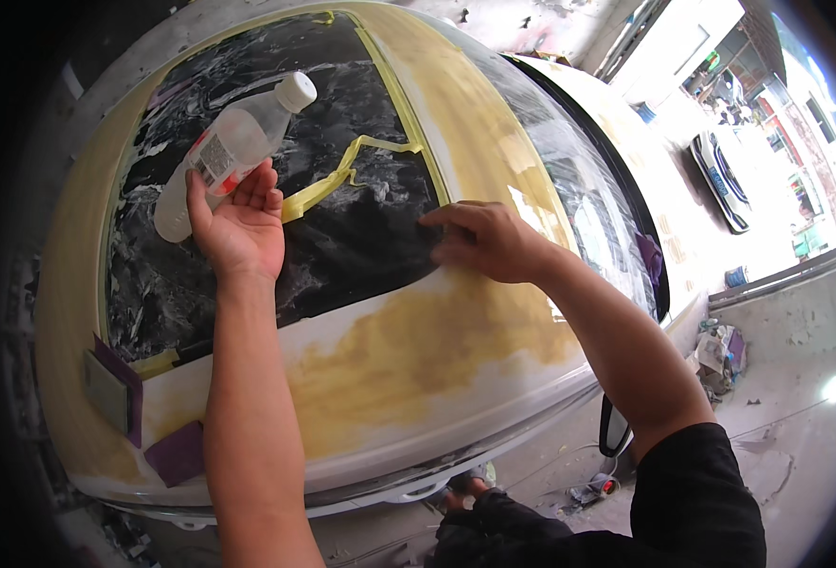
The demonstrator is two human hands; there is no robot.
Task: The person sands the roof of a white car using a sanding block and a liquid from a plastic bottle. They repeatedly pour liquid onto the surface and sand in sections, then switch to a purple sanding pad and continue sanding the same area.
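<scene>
A clear plastic bottle (233, 142) with a white cap lies tilted in my left hand (244, 225), whose fingers curl around its lower half. A loose strip of yellow masking tape (337, 180) runs from beside that hand to the taped edge of the dark sunroof panel (361, 237) of a car. Whether the hand also holds the tape is hidden. My right hand (494, 241) is at the near right corner of the panel, index finger stretched toward its edge. Its lower fingers are slightly blurred; nothing shows in them.
Around the panel, the car roof (390, 346) is sanded in yellow and white patches. A sanding block (107, 388) and purple sandpaper (177, 454) rest at the near left. Plastic film covers the windshield (560, 161). Crumpled rubbish (721, 355) lies on the floor to the right.
</scene>
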